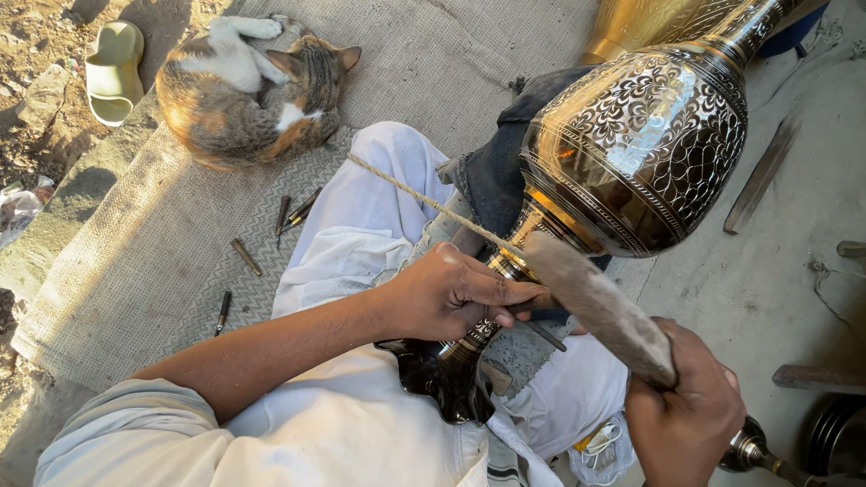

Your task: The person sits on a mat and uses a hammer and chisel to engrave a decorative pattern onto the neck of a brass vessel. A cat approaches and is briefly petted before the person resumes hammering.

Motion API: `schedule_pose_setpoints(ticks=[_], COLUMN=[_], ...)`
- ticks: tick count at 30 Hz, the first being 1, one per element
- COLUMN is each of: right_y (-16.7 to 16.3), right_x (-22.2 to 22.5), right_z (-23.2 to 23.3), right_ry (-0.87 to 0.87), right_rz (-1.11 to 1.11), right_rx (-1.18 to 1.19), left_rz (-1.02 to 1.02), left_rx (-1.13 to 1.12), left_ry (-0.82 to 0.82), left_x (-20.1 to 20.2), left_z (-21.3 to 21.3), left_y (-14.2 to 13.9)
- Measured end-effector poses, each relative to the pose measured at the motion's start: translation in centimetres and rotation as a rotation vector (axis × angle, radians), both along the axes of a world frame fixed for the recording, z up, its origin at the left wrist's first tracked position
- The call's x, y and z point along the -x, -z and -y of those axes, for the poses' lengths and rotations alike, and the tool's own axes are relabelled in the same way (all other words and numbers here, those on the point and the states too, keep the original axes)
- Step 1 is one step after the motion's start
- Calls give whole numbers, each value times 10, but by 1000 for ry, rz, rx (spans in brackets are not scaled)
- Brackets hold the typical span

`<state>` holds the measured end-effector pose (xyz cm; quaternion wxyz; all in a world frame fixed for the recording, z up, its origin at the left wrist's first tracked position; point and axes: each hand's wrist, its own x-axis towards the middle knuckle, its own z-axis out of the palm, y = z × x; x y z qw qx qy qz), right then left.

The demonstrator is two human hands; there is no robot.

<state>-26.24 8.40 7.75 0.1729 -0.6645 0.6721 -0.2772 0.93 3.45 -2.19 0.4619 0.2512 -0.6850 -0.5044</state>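
A large dark engraved metal vase lies tilted across my lap, its base toward me and its neck pointing away. My left hand pinches a thin metal chisel against the vase's narrow stem. My right hand grips a worn wooden mallet, whose head rests over the chisel near the stem. A cord runs across my white-trousered knee to the vase.
A calico cat lies curled on the burlap mat at left. Several small chisels lie on the mat. Green sandals sit on the dirt. Metal parts and bars lie at right.
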Motion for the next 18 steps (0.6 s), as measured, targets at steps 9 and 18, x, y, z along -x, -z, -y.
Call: schedule_pose_setpoints(ticks=[9, 18], right_y=[-12, -22], right_x=[-9, 0], right_z=[3, 37], right_ry=[0, -20], right_rz=[-5, -431], right_rx=[-55, -27], left_rz=[-22, -132], left_rx=[-29, -99], left_ry=[0, -30], left_x=[-1, 0], left_z=[1, -4], left_y=[-1, 0])
